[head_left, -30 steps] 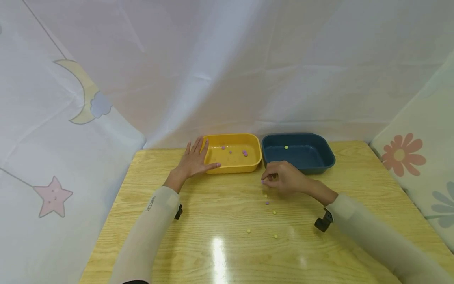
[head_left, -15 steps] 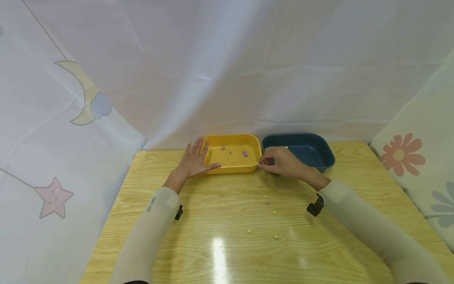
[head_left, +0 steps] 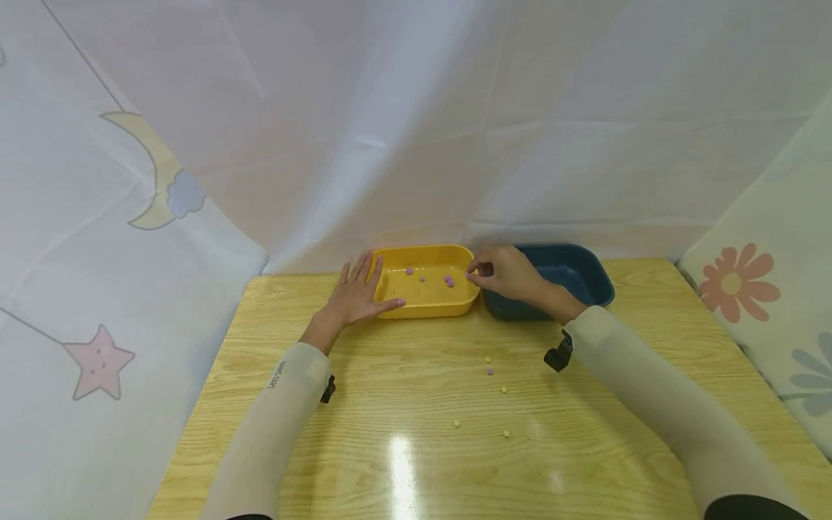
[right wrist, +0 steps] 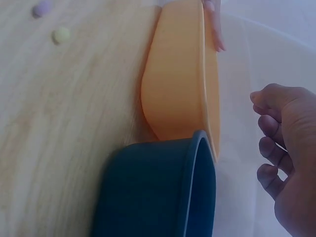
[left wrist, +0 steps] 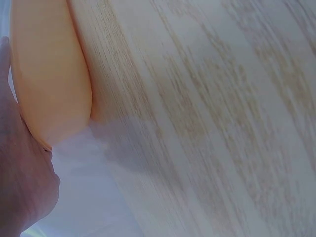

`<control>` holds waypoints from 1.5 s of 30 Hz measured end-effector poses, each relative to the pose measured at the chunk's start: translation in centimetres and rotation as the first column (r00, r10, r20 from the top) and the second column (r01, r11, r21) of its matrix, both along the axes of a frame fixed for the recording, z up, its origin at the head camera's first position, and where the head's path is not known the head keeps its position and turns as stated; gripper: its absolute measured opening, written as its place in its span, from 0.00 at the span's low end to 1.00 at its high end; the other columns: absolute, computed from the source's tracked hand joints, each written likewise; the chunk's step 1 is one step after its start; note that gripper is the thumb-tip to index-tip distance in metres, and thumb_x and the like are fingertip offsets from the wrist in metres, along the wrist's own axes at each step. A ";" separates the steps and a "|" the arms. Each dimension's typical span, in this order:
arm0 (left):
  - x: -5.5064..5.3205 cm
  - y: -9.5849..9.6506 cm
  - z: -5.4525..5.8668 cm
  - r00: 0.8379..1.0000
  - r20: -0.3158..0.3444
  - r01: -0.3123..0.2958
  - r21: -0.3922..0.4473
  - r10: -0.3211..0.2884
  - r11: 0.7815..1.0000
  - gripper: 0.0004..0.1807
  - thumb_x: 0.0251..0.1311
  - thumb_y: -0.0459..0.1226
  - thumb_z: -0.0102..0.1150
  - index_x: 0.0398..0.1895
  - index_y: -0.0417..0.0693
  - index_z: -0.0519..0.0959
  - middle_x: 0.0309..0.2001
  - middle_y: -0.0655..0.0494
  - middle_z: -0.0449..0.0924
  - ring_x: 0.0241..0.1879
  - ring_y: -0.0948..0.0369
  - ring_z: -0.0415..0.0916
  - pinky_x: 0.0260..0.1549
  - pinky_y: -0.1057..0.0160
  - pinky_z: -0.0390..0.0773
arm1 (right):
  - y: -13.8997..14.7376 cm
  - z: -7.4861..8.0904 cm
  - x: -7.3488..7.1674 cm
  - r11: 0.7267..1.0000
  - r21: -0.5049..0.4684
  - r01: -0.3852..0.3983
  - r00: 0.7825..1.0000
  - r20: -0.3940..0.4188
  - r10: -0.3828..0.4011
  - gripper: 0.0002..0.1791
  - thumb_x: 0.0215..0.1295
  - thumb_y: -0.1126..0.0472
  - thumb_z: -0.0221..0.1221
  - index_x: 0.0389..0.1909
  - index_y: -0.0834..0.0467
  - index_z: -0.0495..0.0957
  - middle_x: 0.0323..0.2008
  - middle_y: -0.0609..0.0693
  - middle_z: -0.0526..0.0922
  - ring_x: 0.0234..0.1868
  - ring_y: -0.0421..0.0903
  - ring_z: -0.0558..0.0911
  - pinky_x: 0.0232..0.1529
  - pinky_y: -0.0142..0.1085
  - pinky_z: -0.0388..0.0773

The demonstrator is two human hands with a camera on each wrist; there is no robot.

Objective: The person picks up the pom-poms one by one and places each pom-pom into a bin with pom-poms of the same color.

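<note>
My left hand lies with fingers spread over the left end of a yellow plastic tray, thumb along its front rim. Several small purple balls rest on the tray's floor. My right hand pinches another purple ball between thumb and fingertips, just above the tray's right end. In the right wrist view that ball is hidden by the fingers. Under the right hand stands a dark blue tray, partly covered by the hand and forearm.
On the wooden table, in front of the trays, lie a loose purple ball and several yellow balls, one yellow ball farther left. A white cloth hangs behind the trays.
The right hand has lifted the purple ball from the table in front of the blue tray and carried it forward and left to the yellow tray. The left hand has stayed put.
</note>
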State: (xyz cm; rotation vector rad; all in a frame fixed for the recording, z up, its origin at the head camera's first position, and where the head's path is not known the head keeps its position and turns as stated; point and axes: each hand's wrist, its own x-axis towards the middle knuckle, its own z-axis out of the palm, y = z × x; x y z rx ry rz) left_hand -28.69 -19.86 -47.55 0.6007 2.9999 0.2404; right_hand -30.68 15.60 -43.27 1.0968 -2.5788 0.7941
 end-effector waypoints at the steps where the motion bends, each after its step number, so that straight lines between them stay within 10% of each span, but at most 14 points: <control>1: 0.0 0.0 0.0 1.000 -0.001 0.000 -0.003 0.000 1.000 0.63 0.68 0.78 0.37 0.87 0.42 0.35 0.87 0.42 0.26 0.86 0.46 0.27 0.81 0.38 0.30 | -0.1 0.1 -0.2 1.000 0.006 0.011 1.000 0.006 -0.011 0.05 0.67 0.61 0.73 0.39 0.58 0.91 0.25 0.45 0.82 0.23 0.39 0.74 0.26 0.36 0.71; 45: -0.3 -0.2 -0.2 1.000 0.026 -0.007 -0.006 0.007 1.000 0.68 0.62 0.83 0.28 0.87 0.43 0.33 0.86 0.43 0.23 0.86 0.48 0.24 0.81 0.38 0.28 | -2.8 -0.5 -5.0 0.962 0.085 0.261 0.954 0.126 -0.270 0.09 0.71 0.59 0.69 0.43 0.61 0.91 0.35 0.55 0.89 0.33 0.50 0.84 0.35 0.45 0.82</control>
